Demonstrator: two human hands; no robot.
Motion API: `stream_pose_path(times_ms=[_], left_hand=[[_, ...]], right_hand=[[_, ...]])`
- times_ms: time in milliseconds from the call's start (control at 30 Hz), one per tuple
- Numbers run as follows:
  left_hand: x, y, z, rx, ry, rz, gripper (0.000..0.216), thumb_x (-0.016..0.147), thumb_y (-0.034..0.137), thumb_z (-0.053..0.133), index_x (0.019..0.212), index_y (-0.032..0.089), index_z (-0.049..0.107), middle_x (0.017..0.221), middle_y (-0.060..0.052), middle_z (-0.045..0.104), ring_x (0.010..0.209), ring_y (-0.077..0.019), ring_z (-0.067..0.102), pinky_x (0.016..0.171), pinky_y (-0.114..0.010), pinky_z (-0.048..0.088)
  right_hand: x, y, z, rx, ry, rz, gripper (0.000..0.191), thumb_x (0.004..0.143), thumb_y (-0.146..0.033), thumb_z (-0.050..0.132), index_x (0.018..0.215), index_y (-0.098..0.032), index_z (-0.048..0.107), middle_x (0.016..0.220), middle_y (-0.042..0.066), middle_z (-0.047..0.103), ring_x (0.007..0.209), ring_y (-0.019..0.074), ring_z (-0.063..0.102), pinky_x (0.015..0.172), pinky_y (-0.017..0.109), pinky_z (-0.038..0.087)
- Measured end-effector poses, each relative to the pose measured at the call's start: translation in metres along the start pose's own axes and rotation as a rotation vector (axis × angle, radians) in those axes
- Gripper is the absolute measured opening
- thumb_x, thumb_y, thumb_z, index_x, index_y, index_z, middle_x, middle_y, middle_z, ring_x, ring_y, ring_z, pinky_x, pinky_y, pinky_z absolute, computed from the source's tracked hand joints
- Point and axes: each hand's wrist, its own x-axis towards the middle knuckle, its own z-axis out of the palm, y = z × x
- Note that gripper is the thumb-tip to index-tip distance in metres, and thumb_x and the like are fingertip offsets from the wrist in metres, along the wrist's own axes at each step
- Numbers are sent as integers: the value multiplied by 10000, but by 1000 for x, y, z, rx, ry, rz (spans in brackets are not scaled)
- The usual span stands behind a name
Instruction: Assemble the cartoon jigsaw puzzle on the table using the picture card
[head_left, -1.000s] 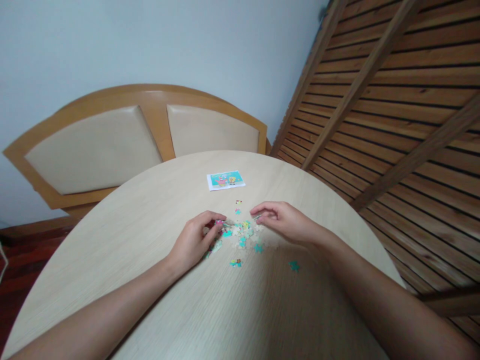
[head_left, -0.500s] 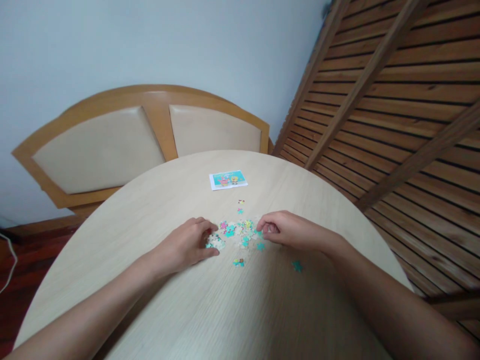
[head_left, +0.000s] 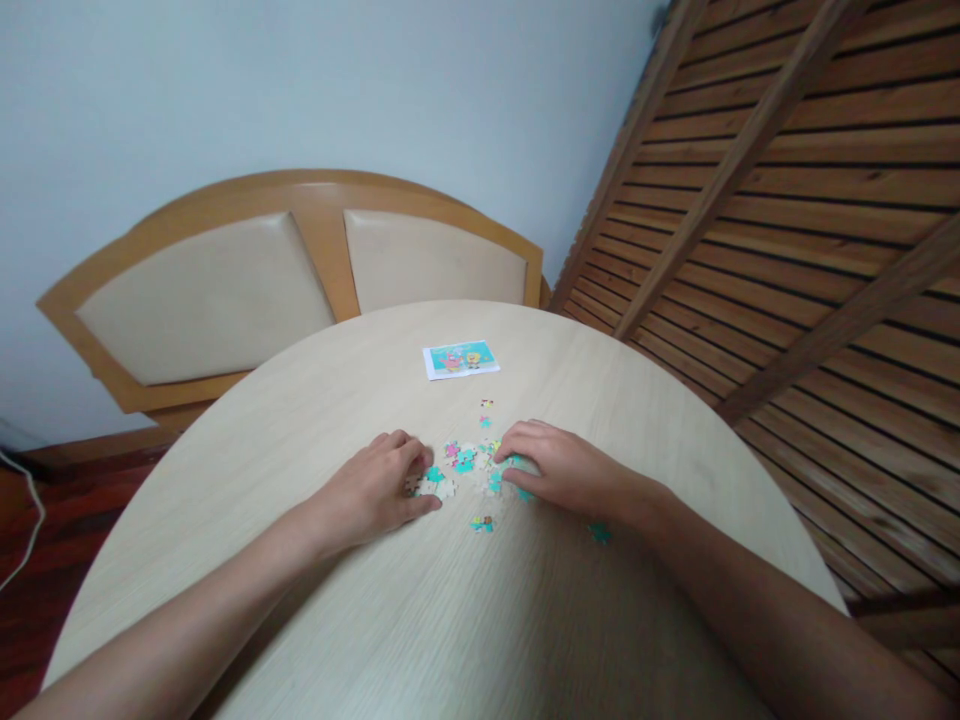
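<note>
A small heap of loose jigsaw pieces (head_left: 465, 462), teal, pink, yellow and pale, lies in the middle of a round light-wood table (head_left: 300, 420). My left hand (head_left: 375, 490) rests palm down at the heap's left edge, fingers curled onto the pieces there. At the heap's right edge my right hand (head_left: 559, 465) lies with its fingers bent over several pieces. What the fingertips grip, if anything, is hidden. A single teal piece (head_left: 600, 532) lies beside my right wrist, and another mixed piece (head_left: 481, 523) lies between my hands, nearer to me.
A small printed picture card (head_left: 460, 359) lies farther back on the table. Two stray pieces (head_left: 486, 412) sit between it and the heap. A padded wooden bench back (head_left: 225, 290) stands behind the table. A slatted wooden wall (head_left: 787, 200) runs along the right.
Both hands have drawn closer together and lower onto the heap. My left hand has slid back toward me, off the pink piece. My right hand has moved left over the pieces.
</note>
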Motion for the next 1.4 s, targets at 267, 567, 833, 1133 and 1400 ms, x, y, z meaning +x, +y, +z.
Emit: stream_pose_path(times_ms=[267,567,833,1133,1400], left_hand=[[1,-4,5,-129,-2,60,256,759,306,766,955,203,638,1000,-68,639,940,-252,569,831,-355,464],[0,8,16,-275,-20,94,262,776,158,705,1011,222,609,911,-30,651,858,-207,611,744,-289,484],[2,16,25,-491,-20,131,263,875,164,561,1130,215,596,891,-18,656,792,-167,638,731,-271,500],[5,32,16,-598,104,46,204,879,242,576,1068,181,624,912,-54,682,793,-171,634,690,-270,514],[5,36,18,-731,52,38,219,913,351,608,997,155,658,851,-49,700,766,-157,619,699,-267,493]], right_hand=[[2,-12,14,-41,16,-78,210,933,-253,659,1133,-198,691,1142,91,694,1088,248,614,981,415,473],[2,-32,37,0,80,-77,401,855,-387,762,1201,-206,672,1225,102,666,1141,284,578,981,440,448],[3,-32,39,35,90,-29,378,833,-383,774,1157,-214,676,1202,91,652,1132,276,562,986,427,442],[6,-29,34,125,131,42,98,860,-229,751,929,-195,690,948,40,720,989,226,625,892,356,445],[11,-22,31,249,205,153,236,868,-417,754,773,-205,714,742,-15,710,723,151,634,736,271,415]])
